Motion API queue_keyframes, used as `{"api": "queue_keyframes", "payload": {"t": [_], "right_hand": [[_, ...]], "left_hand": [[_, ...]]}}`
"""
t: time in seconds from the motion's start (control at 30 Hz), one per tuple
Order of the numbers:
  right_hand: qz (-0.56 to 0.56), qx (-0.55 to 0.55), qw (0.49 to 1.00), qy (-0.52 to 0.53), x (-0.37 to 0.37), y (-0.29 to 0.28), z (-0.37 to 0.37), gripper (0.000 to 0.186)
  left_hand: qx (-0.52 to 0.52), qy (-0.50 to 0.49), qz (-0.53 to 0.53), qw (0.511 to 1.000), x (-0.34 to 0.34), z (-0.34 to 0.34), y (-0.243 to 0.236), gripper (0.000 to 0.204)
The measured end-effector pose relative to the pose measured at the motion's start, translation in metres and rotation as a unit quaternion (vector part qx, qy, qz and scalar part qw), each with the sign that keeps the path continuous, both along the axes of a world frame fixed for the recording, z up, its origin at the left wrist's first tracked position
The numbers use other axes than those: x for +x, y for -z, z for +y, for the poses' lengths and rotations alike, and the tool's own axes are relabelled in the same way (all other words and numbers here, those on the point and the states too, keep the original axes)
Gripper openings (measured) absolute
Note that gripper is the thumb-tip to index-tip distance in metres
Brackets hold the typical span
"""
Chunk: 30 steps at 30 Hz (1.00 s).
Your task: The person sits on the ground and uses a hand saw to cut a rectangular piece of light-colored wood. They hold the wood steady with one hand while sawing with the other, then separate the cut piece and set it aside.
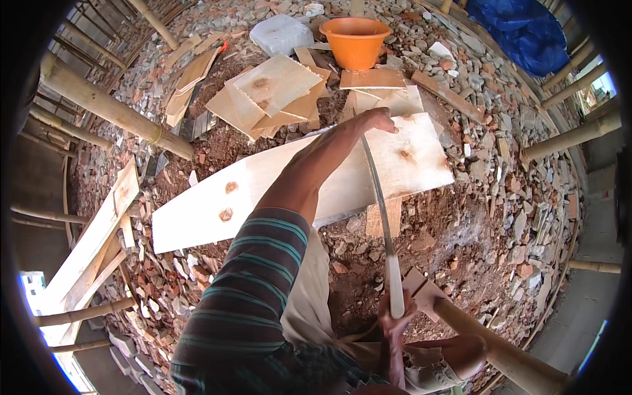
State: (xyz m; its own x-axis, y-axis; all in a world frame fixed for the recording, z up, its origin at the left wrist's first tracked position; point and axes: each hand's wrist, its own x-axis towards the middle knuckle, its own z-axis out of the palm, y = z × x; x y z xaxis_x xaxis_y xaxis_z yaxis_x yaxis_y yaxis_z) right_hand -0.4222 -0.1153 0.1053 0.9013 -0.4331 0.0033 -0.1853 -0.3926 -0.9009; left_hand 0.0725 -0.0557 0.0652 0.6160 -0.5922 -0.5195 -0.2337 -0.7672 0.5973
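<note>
A saw [379, 191] is clasped by the right hand [398, 312], its blade across a board [343, 181] on rubble [503, 181]; the left hand [379, 121] is set by the far edge, its grip unclear; likely light and stiff, the board is best held by its edges

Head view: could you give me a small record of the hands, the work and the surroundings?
Left hand: by the pale board's far edge; grip unclear
Right hand: closed around the handle of a long-bladed tool
Tool position: crosses the board in this view
Beyond the board: piled wooden pieces, orange tub
Upper right: blue sheeting
Ground: soil and rubble
</note>
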Motion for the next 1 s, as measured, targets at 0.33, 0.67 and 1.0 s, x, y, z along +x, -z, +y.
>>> {"api": "queue_keyframes", "payload": {"t": [0.33,0.67,1.0], "right_hand": [[-0.100,0.051,0.993,-0.033,-0.025,-0.017,0.007,0.015],[0.000,0.027,1.000,-0.006,0.014,-0.003,0.005,0.010],[-0.082,-0.247,0.963,0.073,-0.153,-0.009,-0.023,0.036]], "left_hand": [[0.056,0.081,-0.065,0.993,-0.002,-0.002,0.006,0.080],[-0.007,-0.033,-0.036,0.999,0.004,-0.001,0.023,0.071],[0.008,0.084,-0.058,0.995,0.002,0.005,-0.007,0.080]]}}
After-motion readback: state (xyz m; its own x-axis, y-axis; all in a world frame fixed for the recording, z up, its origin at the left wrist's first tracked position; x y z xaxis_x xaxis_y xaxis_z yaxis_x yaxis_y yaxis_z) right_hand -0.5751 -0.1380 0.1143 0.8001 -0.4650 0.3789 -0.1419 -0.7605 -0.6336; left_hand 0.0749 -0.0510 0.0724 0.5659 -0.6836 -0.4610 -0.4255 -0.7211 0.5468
